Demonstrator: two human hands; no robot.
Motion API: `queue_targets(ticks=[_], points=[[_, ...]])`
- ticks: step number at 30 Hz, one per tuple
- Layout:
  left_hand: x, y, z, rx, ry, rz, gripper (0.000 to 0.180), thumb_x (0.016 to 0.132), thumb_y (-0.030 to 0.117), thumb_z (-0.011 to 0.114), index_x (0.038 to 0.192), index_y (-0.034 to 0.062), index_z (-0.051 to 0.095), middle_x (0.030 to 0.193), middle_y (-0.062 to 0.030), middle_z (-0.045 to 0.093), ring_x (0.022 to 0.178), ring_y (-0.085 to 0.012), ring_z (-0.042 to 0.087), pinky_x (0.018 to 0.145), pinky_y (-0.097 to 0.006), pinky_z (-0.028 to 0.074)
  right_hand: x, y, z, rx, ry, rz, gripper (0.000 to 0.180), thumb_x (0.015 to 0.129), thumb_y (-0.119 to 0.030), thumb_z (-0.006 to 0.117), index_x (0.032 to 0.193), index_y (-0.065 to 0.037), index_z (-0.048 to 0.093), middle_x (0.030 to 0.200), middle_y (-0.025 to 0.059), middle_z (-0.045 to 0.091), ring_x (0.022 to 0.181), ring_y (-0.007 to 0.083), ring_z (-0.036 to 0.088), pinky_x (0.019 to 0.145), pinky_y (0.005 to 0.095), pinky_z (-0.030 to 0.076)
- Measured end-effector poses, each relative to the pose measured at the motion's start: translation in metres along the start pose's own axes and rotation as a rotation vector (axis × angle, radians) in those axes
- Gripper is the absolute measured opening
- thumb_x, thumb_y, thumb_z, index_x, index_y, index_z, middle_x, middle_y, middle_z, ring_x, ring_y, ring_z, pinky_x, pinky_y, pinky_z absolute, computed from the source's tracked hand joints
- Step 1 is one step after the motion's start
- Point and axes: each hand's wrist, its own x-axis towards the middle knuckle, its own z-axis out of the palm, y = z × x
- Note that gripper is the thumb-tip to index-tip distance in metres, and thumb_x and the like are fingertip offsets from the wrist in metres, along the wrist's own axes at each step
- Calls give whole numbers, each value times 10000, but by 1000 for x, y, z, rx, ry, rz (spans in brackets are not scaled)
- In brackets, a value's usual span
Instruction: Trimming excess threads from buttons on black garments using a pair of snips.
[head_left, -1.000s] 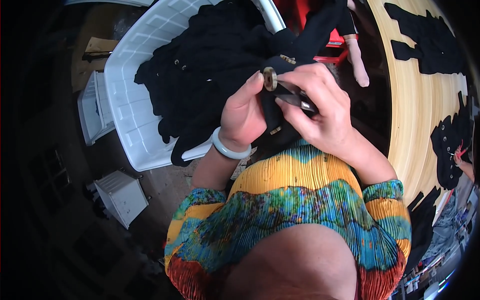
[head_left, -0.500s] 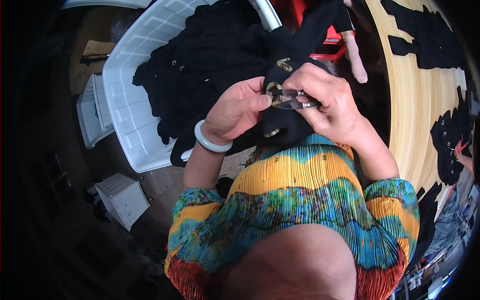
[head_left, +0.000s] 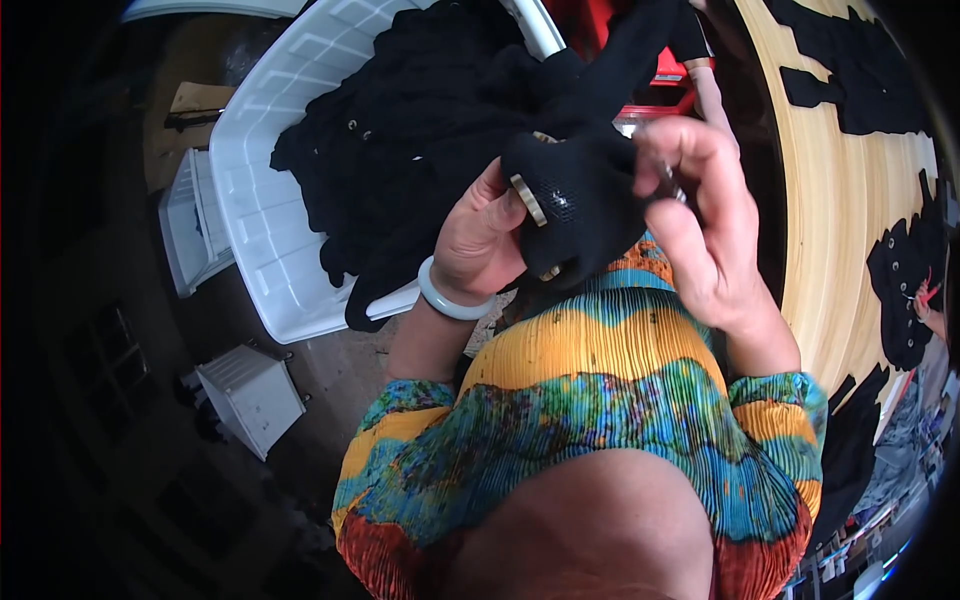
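My left hand, with a pale bangle on the wrist, grips a black knitted garment with a metal ring on it. My right hand closes over the same black fabric from the right and pinches a small shiny tool, mostly hidden by my fingers. Both hands are held close in front of my chest, above my multicoloured pleated top. The garment trails up toward a pile of black garments.
A white plastic crate at the left holds the pile of black garments. Two smaller white crates stand on the dark floor. A round wooden table at the right carries more black pieces. Another person's hand is at the far right edge.
Both hands have lifted and turned the black piece. The fabric now bunches over my left fingers, and the small tool that lay on top is mostly hidden in my right hand.
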Motion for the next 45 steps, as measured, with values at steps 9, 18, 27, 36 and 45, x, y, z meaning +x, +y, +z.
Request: queue_targets(ticks=[9,18,27,36,45], points=[[1,-9,4,-70,-119,185,348,816,98,527,1159,118,468,1140,-58,505,1053,-199,489,914,-375,400,-19,-11,9,-67,-124,22,248,764,-123,606,949,-2,495,691,47,514,537,129,518,488,230,419],[5,-22,9,-32,-150,245,309,817,107,528,1124,131,504,1131,-71,508,1045,-229,492,904,-403,401,-20,-4,19,-204,30,-90,253,722,-107,638,918,0,519,687,71,534,537,157,533,479,242,421],[6,-25,4,-157,-206,193,317,815,77,521,1128,127,500,1135,-76,510,1059,-224,481,904,-390,393,-14,1,24,-315,73,-225,250,705,-88,645,896,16,522,652,69,529,500,159,507,443,243,402],[1,-25,-1,-173,-139,167,326,813,58,516,1130,134,500,1126,-65,517,1055,-208,484,921,-371,375,-11,1,26,-295,35,-225,217,721,-70,630,892,18,528,670,73,545,517,153,525,462,233,411],[2,-27,-4,-175,-118,135,334,817,90,522,1146,143,488,1122,-45,517,1063,-206,475,929,-374,366,-14,-1,22,-129,55,-98,197,734,-47,612,898,26,530,691,85,555,543,155,546,493,228,426]])
